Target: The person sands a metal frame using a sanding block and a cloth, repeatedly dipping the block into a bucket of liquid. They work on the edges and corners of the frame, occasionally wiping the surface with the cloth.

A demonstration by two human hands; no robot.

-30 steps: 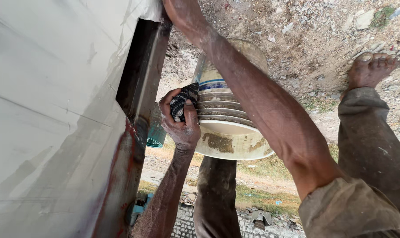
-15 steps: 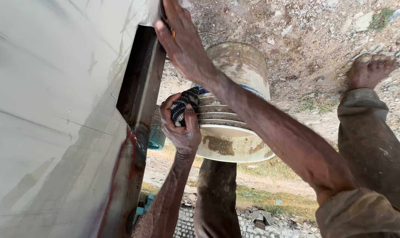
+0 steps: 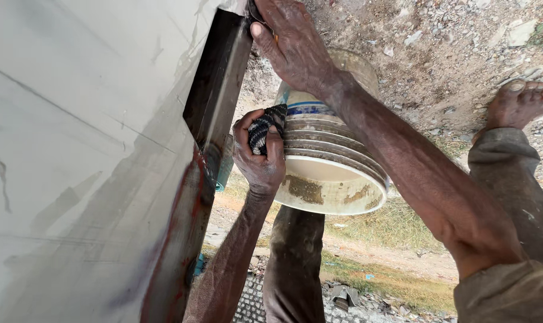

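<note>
Gripping black-and-white woven rag (image 3: 265,128), left hand (image 3: 259,157) sits at frame centre, fingers clenched around wad, rag pressed at 9 o'clock side of ribbed cream plastic bucket (image 3: 331,173). Bucket tilted, stained base rim toward camera. Right hand (image 3: 289,42) at 12 o'clock, fingers curled over top edge of dark rusted metal frame (image 3: 214,107); whether anything lies under them cannot be told. Grey painted panel (image 3: 74,155) fills 9 o'clock side. Bare foot (image 3: 516,101) on gravel at 2 o'clock.

Support surface: bare ground (image 3: 463,42), dry soil strewn with gravel and small stones. Bare foot (image 3: 516,101) rests on it. Patchy grass strip (image 3: 397,227) beside dirt path (image 3: 379,254). Rubble and scrap pieces (image 3: 343,296) lie nearby.
</note>
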